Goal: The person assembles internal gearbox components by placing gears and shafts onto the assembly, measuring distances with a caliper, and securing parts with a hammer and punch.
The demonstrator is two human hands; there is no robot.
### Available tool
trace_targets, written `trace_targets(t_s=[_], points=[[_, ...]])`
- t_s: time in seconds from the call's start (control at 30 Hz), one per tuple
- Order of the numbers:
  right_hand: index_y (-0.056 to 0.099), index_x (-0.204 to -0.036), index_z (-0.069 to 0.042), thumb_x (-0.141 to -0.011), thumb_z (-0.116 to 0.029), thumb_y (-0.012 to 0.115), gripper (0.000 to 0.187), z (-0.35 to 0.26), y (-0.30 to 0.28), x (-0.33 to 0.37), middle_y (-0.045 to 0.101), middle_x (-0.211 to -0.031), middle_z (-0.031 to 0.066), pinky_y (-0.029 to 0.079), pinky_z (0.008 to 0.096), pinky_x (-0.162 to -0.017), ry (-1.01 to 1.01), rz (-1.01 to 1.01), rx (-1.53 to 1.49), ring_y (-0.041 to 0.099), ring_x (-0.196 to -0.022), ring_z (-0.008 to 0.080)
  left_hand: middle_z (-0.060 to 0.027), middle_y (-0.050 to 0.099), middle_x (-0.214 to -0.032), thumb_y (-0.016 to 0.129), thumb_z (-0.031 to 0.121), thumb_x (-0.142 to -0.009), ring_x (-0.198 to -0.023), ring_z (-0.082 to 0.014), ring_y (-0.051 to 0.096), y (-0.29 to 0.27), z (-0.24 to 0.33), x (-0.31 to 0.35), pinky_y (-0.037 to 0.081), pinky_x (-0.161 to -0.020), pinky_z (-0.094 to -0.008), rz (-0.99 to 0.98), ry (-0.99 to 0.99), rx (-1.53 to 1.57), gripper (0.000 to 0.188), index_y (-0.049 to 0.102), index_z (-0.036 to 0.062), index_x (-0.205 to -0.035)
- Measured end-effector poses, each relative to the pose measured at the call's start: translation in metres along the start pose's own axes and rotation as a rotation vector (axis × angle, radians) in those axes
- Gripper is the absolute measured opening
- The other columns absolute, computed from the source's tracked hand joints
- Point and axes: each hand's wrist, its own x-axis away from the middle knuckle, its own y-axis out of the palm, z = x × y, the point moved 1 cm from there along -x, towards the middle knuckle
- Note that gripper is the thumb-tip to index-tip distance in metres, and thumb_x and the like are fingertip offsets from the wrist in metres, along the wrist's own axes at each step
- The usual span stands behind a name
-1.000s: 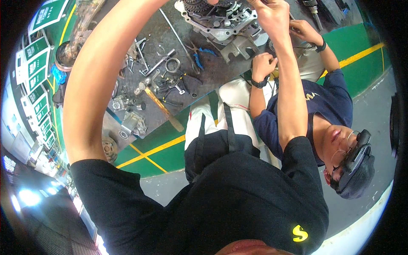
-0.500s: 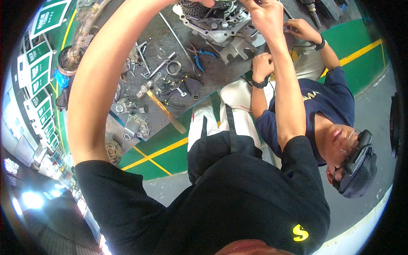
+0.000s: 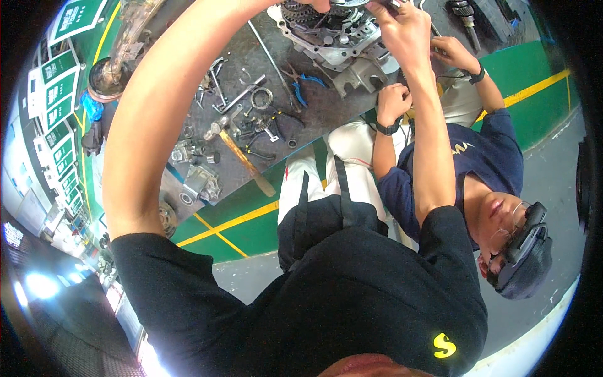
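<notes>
One silvery part (image 3: 349,3) runs sideways between left hand (image 3: 320,5) and right hand (image 3: 405,31).

The broad, pale grey, open housing (image 3: 339,55) looks like matt cast metal; the dark, round, toothed gears (image 3: 300,11) look like glossier steel. The long yellow-brown hammer handle (image 3: 244,159) looks wooden, the thin silvery ring (image 3: 260,108) smooth metal, the black short-sleeved T-shirt (image 3: 352,301) soft matt cloth.
</notes>
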Motion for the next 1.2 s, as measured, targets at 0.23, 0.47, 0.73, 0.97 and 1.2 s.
trace_targets(t_s=[0.23, 0.47, 0.73, 0.97, 1.2], points=[[0.067, -0.095, -0.002, -0.083, -0.008, 0.075, 0.016, -0.002, 0.015, 0.011, 0.066, -0.079, 0.0226, 0.048, 0.0467, -0.062, -0.141, 0.120, 0.116, 0.063, -0.071, 0.0439, -0.0197, 0.066, -0.124, 0.090, 0.013, -0.068, -0.112, -0.0394, 0.068, 0.005, -0.002, -0.006, 0.058, -0.091, -0.0467, -0.063, -0.001, -0.032, 0.063, 0.058, -0.0012, -0.120], [0.064, -0.095, -0.002, -0.084, -0.011, 0.074, 0.017, 0.005, 0.025, 0.019, 0.063, -0.076, 0.0223, 0.046, 0.0516, -0.064, -0.240, 0.223, 0.203, 0.062, -0.072, 0.0456, -0.0195, 0.068, -0.118, 0.090, 0.011, -0.067, -0.108, -0.0391, 0.069, 0.006, -0.004, -0.002, 0.059, -0.089, -0.0462, -0.049, 0.044, -0.051, 0.058, 0.060, -0.0007, -0.115], [0.064, -0.098, -0.002, -0.087, -0.009, 0.068, 0.014, 0.004, 0.039, 0.025, 0.064, -0.082, 0.0234, 0.050, 0.0495, -0.068, -0.209, 0.316, 0.171, 0.065, -0.079, 0.0450, -0.0205, 0.070, -0.110, 0.090, 0.012, -0.067, -0.102, -0.0392, 0.071, 0.011, -0.010, -0.011, 0.059, -0.086, -0.0464, -0.068, 0.062, -0.087, 0.055, 0.061, -0.0020, -0.111], [0.068, -0.114, -0.003, -0.084, -0.004, 0.065, 0.030, 0.002, 0.037, 0.021, 0.068, -0.085, 0.0230, 0.053, 0.0497, -0.073, -0.145, 0.210, 0.192, 0.067, -0.082, 0.0430, -0.0202, 0.069, -0.106, 0.082, 0.009, -0.069, -0.097, -0.0393, 0.071, 0.019, -0.013, -0.011, 0.060, -0.083, -0.0473, -0.049, 0.050, -0.100, 0.045, 0.062, -0.0012, -0.108], [0.067, -0.115, -0.002, -0.083, -0.002, 0.063, 0.032, -0.002, 0.039, 0.022, 0.068, -0.086, 0.0231, 0.053, 0.0502, -0.074, -0.194, 0.260, 0.215, 0.067, -0.084, 0.0435, -0.0189, 0.069, -0.109, 0.079, 0.007, -0.072, -0.098, -0.0371, 0.072, 0.023, -0.014, -0.012, 0.060, -0.082, -0.0458, -0.008, 0.093, -0.130, 0.046, 0.060, 0.0010, -0.114]])
